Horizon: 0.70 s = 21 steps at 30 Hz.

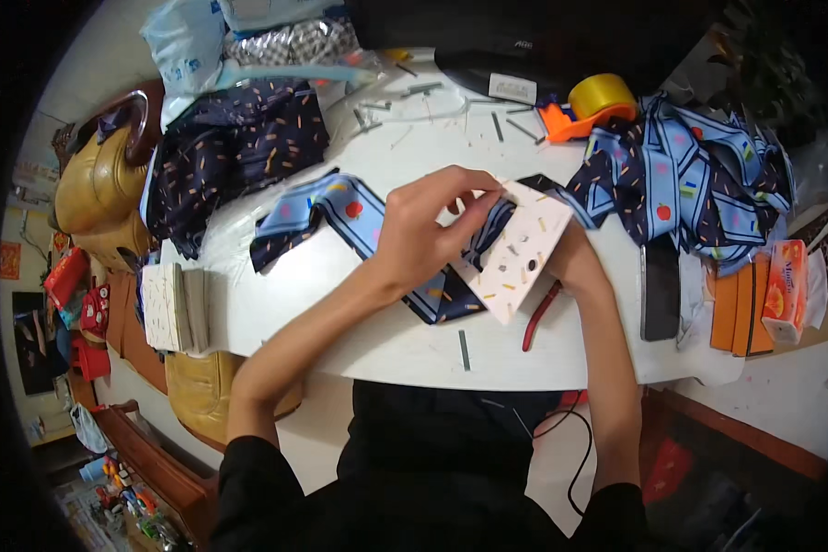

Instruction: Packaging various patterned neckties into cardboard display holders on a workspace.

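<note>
My left hand (431, 228) pinches near the top edge of a patterned cream card (524, 259), its thumb and forefinger closed by the dark gathered fabric at the card's cutout. My right hand (571, 255) is behind the card's right side, its fingers largely hidden, and holds the card tilted. A blue and navy patterned fabric strip (352, 207) runs under my left hand and below the card on the white table (303, 310). Red-handled tool (541, 319), its head hidden, lies beside my right wrist. A short dark green strip (464, 350) lies near the front edge.
A heap of matching fabric strips (683, 179) and a smartphone (660, 293) are at right. Yellow tape (602, 96) sits in an orange dispenser behind. Navy fabric (248, 131) lies at back left, a stack of cards (165, 307) at left. Dark strips are scattered at the back.
</note>
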### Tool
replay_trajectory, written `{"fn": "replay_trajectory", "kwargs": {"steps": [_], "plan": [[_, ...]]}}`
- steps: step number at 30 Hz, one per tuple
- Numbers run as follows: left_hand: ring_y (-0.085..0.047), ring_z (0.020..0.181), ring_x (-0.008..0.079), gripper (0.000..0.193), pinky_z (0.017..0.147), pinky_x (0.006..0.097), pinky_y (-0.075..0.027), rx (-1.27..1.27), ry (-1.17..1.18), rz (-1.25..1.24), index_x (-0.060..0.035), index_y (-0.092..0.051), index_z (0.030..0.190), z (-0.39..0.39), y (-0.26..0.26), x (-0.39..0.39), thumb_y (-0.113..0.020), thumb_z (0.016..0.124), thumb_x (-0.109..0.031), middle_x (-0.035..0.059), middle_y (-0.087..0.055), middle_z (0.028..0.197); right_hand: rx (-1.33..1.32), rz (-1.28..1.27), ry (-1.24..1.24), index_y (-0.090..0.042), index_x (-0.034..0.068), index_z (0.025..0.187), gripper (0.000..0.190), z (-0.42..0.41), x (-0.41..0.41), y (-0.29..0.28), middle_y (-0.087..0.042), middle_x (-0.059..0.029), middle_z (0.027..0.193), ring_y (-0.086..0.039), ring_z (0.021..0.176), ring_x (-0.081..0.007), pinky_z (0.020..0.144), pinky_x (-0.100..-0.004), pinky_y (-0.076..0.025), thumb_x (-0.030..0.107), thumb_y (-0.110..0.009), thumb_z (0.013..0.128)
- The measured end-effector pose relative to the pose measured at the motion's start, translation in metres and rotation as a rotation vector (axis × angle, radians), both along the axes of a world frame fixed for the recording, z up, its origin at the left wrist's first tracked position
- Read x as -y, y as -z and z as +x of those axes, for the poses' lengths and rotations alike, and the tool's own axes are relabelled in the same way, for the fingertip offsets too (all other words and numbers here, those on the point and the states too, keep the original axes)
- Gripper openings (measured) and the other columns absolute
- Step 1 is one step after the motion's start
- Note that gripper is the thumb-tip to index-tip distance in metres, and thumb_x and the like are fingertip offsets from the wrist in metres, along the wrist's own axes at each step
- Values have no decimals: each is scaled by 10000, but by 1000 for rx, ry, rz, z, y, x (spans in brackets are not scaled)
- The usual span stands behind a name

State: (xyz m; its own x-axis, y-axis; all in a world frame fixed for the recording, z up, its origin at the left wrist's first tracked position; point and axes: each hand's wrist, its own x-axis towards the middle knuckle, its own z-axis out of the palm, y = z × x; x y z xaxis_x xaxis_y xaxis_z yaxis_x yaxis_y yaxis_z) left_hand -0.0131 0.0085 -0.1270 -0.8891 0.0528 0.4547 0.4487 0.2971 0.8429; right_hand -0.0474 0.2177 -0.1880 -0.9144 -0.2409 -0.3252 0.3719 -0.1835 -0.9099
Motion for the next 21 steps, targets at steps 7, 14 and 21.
{"fn": "replay_trajectory", "kwargs": {"steps": [7, 14, 21], "plan": [[-633, 713, 165, 266, 630, 258, -509, -443, 27, -516, -72, -774, 1015, -2, 12, 5, -732, 782, 50, 41, -722, 997, -148, 315, -101, -623, -48, 1240, 313, 10, 0, -36, -729, -175, 1104, -714, 880, -198, 757, -330, -598, 78, -640, 954], [-633, 689, 176, 255, 605, 280, -511, -310, -43, -598, -58, -779, 993, -1, 17, 4, -714, 783, 71, 55, -710, 976, -122, 549, -227, -616, -67, 1262, 344, 3, 13, -50, -719, -199, 1153, -710, 955, -204, 745, -304, -603, 43, -629, 937], [-626, 656, 193, 218, 593, 286, -514, -123, -81, -537, -20, -774, 996, -4, 16, 7, -702, 811, 70, 71, -703, 971, -133, 416, -169, -607, -79, 1266, 333, 2, 13, -41, -732, -184, 1122, -713, 943, -199, 746, -305, -603, 34, -587, 954]]}}
